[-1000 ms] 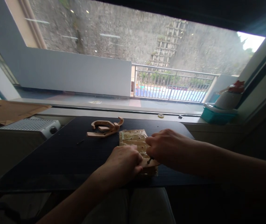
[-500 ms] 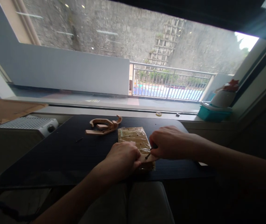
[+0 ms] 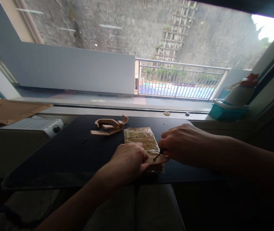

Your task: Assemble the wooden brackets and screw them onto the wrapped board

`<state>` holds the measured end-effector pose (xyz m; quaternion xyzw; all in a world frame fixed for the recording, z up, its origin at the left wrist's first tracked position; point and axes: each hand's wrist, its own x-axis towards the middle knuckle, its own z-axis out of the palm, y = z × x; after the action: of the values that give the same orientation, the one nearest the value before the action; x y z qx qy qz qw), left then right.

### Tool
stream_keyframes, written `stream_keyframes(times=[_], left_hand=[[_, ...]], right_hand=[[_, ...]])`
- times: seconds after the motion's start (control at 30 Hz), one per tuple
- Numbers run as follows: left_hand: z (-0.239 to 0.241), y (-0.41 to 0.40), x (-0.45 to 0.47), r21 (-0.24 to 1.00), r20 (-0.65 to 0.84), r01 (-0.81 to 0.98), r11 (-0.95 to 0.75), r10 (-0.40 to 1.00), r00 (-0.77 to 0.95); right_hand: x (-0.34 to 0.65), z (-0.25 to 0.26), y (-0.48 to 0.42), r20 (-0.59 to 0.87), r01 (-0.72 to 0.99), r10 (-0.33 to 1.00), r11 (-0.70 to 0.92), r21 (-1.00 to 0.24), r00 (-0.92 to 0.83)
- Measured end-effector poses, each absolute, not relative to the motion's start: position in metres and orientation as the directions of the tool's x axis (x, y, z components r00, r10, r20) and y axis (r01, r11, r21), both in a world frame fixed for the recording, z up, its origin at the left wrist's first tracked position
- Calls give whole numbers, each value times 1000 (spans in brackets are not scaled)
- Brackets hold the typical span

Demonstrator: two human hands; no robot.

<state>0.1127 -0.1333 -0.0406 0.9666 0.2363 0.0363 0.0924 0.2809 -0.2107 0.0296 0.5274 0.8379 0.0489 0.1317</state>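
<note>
My left hand (image 3: 131,160) is closed around one end of a light wooden piece (image 3: 160,160), pressing it onto a tape-wrapped cardboard block (image 3: 143,136). In my right hand (image 3: 181,141) is a thin dark screwdriver (image 3: 158,154), slanting down to a dark spot on the wooden piece. The fingers cover most of its handle, and whether a screw sits under the tip I cannot make out. Several curved wooden parts (image 3: 109,125), joined together, lie on the dark table (image 3: 62,160) beyond my left hand.
A small dark screw or pin (image 3: 84,140) lies on the left of the table. A tape roll (image 3: 167,113) and a small dark object (image 3: 187,114) rest on the window sill. A teal box (image 3: 228,110) stands at right; a white heater (image 3: 47,126) is at left.
The view has shifted slightly, so everything sits a little further right and higher. Both hands keep their grips, and the screwdriver still meets the wooden piece, with my right wrist slightly turned.
</note>
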Motion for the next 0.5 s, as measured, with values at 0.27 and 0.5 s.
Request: stream_keyframes(times=[0.27, 0.5], left_hand=[[-40, -134, 112, 185, 9, 469, -864, 478, 878], [-39, -134, 114, 178, 8, 477, -861, 486, 874]], right_hand=[[278, 35, -213, -173, 897, 907, 410, 164, -383], [279, 31, -213, -155, 893, 900, 428, 141, -407]])
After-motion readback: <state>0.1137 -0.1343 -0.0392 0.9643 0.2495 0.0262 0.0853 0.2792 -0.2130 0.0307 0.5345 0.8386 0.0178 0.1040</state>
